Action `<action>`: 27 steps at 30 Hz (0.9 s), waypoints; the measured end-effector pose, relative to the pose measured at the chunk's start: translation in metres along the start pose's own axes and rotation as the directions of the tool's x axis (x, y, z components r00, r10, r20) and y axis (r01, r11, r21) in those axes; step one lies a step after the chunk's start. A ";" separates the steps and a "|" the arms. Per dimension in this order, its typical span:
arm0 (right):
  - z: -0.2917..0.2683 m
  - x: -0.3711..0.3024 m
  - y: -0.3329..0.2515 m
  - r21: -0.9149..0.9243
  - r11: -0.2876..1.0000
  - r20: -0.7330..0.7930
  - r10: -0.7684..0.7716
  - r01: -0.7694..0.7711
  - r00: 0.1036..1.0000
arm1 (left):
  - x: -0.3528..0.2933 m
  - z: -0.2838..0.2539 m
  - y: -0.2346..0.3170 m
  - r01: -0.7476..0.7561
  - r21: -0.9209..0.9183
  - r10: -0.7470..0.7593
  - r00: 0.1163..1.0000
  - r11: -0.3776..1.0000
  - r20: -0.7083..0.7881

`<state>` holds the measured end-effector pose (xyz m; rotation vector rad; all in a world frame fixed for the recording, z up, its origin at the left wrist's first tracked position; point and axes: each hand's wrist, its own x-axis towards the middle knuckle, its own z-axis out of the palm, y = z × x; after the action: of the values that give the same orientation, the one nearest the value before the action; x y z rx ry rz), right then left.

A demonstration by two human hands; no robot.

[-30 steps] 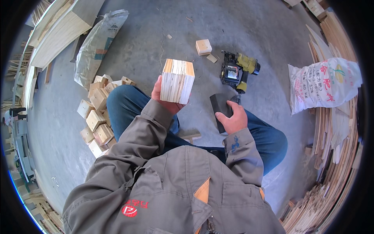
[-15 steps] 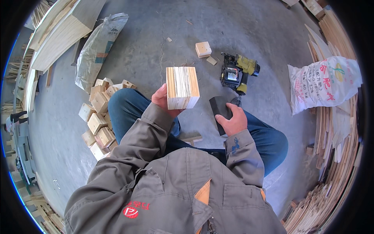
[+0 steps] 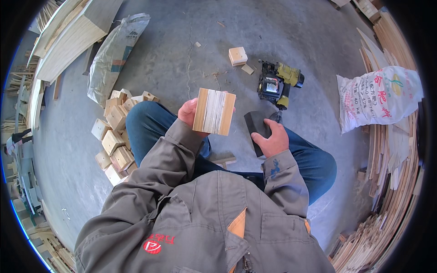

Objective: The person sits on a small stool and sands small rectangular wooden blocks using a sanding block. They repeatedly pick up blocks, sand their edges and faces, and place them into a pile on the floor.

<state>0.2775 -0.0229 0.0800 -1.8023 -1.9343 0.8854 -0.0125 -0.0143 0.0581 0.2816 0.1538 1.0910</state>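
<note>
Person sat on the concrete floor [image 3: 182, 41], knees apart, grey jacket sleeves coming up from the lower edge. Left hand [image 3: 190, 113] was closed around the back edge of a square wooden block [image 3: 214, 112] — raised over the left knee, face tilted up toward the camera, likely so the layered face could be looked over; pale strips sat in the middle, browner wood on both sides. Right hand [image 3: 272, 140] rested on the right thigh, fingers curled around a dark rectangular block [image 3: 257, 129], gripping its near end — what it was made of couldn't be told. Just beyond that, a yellow-and-black nail gun [image 3: 277, 84] lay on the floor within easy reach of the right hand, touching neither hand. Left of the left leg a pile of small wooden blocks [image 3: 116, 132] sat close by, heaped loose, probably kept at arm's length for picking. Further out, one loose wood cube [image 3: 237, 56] with a small offcut beside it. Far left, a slumped clear plastic sack [image 3: 114, 54] and stacked long boards [image 3: 73, 32]; far right, a full white printed sack [image 3: 378, 98] leaned against a stack of thin curved wood strips [image 3: 400, 182].
</note>
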 end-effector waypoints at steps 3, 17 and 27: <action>0.000 0.000 0.000 -0.004 1.000 0.001 0.002 -0.002 1.000 | -0.001 0.006 -0.003 0.044 -0.124 -0.051 0.997 0.991 -0.054; 0.002 0.000 0.004 -0.011 0.999 -0.024 -0.048 0.047 0.999 | -0.003 0.007 -0.006 0.154 -0.004 -0.153 0.984 0.988 -0.095; 0.002 0.000 0.001 -0.006 0.999 -0.022 -0.038 0.038 0.999 | -0.002 -0.003 -0.006 0.182 0.377 -0.168 0.983 0.908 -0.072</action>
<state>0.2772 -0.0236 0.0783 -1.7645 -1.9528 0.8453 -0.0097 -0.0183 0.0533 0.5871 0.4212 0.8817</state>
